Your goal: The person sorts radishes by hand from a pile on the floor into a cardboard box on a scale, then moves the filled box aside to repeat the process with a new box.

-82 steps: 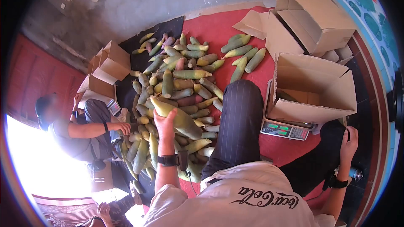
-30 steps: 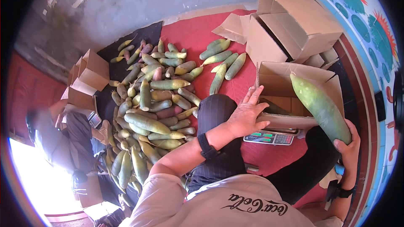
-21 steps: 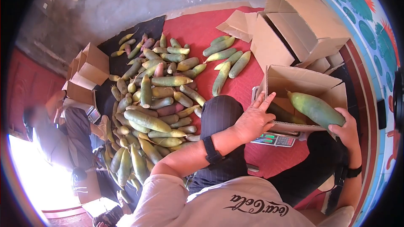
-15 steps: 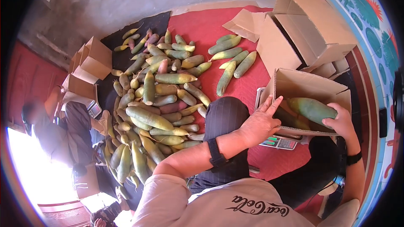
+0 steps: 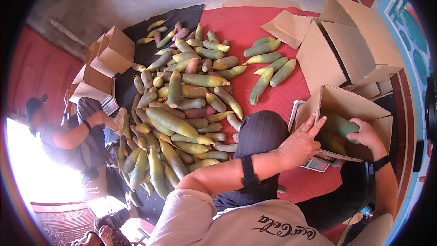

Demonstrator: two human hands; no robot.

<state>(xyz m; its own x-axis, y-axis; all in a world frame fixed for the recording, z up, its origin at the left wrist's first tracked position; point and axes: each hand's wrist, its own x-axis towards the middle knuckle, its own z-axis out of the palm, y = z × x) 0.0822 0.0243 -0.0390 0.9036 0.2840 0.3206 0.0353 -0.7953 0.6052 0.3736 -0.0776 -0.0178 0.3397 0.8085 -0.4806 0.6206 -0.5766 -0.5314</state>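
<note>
A cardboard box (image 5: 353,101) stands open on a digital scale (image 5: 316,164) at the right. My left hand (image 5: 298,145) is at the near left edge of this box, gripping its wall with two fingers pointing up and apart. Inside the box, my right hand (image 5: 365,135) is closed around one end of a large green radish (image 5: 337,125). Another radish (image 5: 333,144) lies lower in the box, partly hidden by the box wall and my left hand.
A big pile of green radishes (image 5: 182,105) covers the mat to my left. Several more radishes (image 5: 268,59) lie apart on the red mat (image 5: 236,23). Another open carton (image 5: 359,36) stands behind my box. At far left a person (image 5: 63,132) sits near other cartons (image 5: 109,54).
My right hand has lowered the radish deeper into the box. My left hand stays at the box edge. The whole view has shifted, with the scene moving rightward.
</note>
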